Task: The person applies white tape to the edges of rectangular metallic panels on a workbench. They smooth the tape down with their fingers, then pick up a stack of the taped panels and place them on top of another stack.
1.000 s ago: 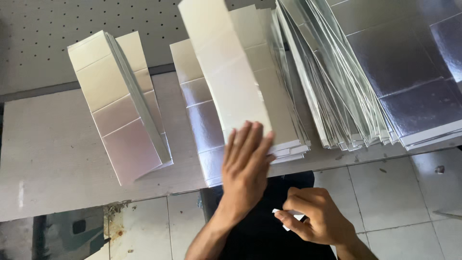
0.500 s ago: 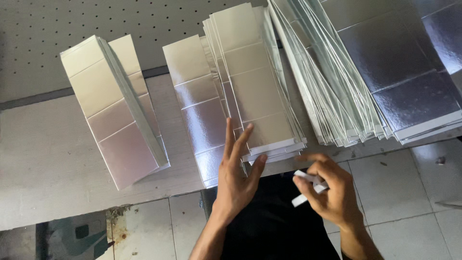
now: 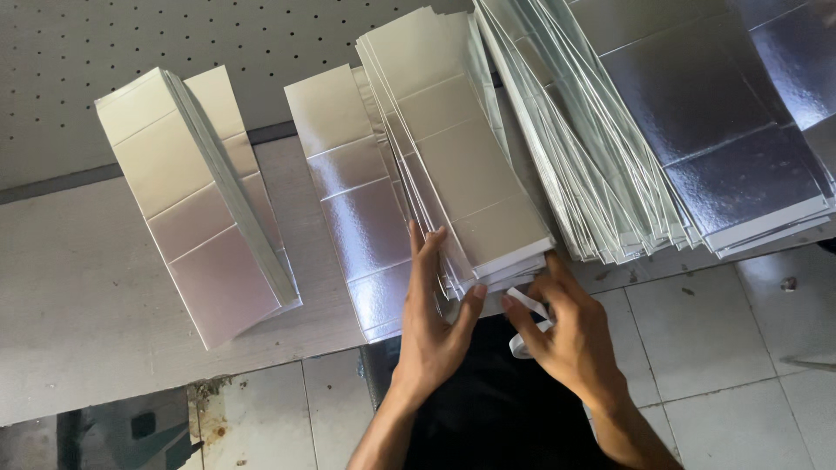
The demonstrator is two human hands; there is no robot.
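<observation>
Grey worktable (image 3: 78,287) under a perforated board (image 3: 78,52), pale tiled floor (image 3: 723,339) below the near edge. Far right: large fanned heap of silver sheets (image 3: 697,130), overhanging the table edge. Centre: tall stack of silver creased cards (image 3: 453,148), near end jutting just past the edge, resting on a flatter pile (image 3: 348,209) to its left. Left, well apart: separate card stack (image 3: 200,200), lying at an angle. Left hand (image 3: 435,322): open, fingers straight and pressed against the near left edge of the centre stack, thumb under its corner; nothing gripped. Right hand (image 3: 570,335): fingers curled, pinching a small white strip (image 3: 529,315) just below the stack's near end, fingertips touching the bottom cards.
</observation>
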